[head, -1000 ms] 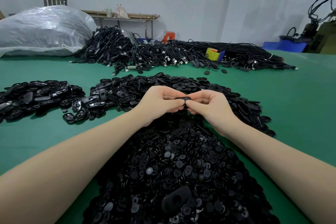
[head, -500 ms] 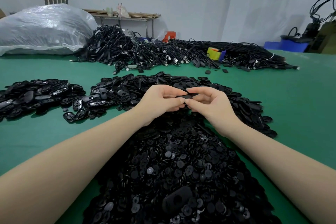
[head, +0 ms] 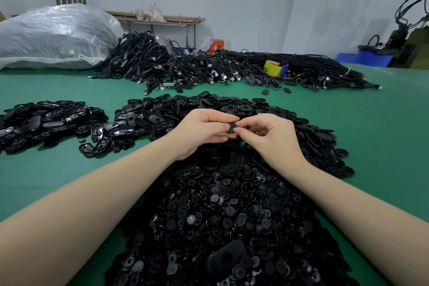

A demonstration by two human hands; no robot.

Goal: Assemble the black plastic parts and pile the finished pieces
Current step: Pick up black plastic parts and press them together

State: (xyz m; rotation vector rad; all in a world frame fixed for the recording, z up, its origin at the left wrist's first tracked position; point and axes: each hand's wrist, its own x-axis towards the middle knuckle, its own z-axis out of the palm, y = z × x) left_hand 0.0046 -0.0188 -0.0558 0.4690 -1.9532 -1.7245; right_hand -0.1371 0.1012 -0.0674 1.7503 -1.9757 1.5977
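My left hand and right hand pinch one black part together; right fingers since shifted lower along it. Judgement: piece mid-assembly, finished pile left of hands awaits.

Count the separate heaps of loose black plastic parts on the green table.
3: a small heap of black parts at far left, a wide heap behind the hands, and the nearest heap between the forearms. The last two may touch beneath the hands.
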